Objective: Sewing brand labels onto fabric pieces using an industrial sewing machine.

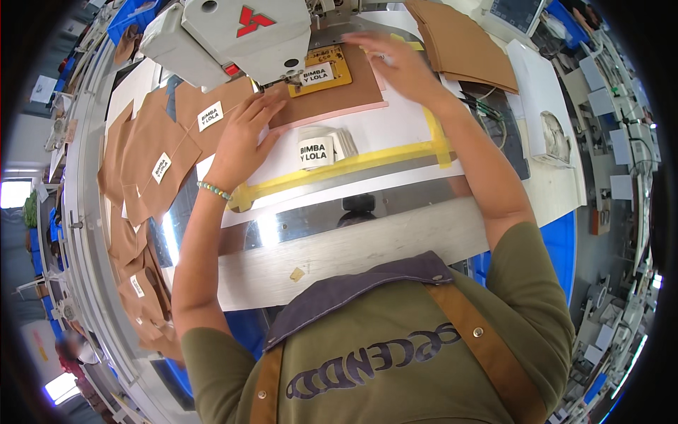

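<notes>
Under the head of a white sewing machine (244, 39) lies a brown fabric panel (318, 106). On it sits a yellow template frame (341, 79), with a white printed label (316, 75) in its opening. My left hand (247, 131) rests at the panel's left edge beside the needle area, fingers stretched and nothing seen in them. At the panel's far right, my right hand (406, 67) reaches over with its fingers extended and apart, close to the template. In front of the panel stands a small stack of white labels (325, 150) on the white work surface.
Brown panels bearing white labels (161, 166) overlap at the left and hang over the table edge. A pile of plain brown panels (462, 46) lies at the far right, beside a long white box (540, 106). Yellow tape (339, 167) borders the white surface. Blue bins stand below.
</notes>
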The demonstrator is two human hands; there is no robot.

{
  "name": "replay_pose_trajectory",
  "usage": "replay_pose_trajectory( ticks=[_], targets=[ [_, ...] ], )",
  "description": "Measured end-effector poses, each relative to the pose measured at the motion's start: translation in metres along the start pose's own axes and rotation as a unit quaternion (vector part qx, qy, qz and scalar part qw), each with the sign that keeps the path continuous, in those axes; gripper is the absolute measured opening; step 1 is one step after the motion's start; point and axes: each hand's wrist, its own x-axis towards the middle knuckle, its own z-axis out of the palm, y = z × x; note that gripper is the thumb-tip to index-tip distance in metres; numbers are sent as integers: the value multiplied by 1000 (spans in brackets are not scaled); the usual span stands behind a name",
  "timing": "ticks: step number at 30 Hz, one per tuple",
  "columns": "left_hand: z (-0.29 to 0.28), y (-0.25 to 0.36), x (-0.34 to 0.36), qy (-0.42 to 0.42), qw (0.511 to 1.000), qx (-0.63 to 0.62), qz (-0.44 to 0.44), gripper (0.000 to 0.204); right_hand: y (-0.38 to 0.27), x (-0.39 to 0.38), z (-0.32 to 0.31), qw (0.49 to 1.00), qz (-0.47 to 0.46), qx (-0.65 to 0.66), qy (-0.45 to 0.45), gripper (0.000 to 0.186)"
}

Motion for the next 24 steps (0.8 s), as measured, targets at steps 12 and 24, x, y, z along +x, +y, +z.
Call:
replay_pose_trajectory(
  ticks=[12,24],
  targets=[
    [17,1,19,-1,1000,-4,4,51,30,-6,-18,998,10,-53,-12,31],
    [23,-4,17,6,1000,11,25,43,-30,12,46,973,-72,-138,-169,39]
  ],
)
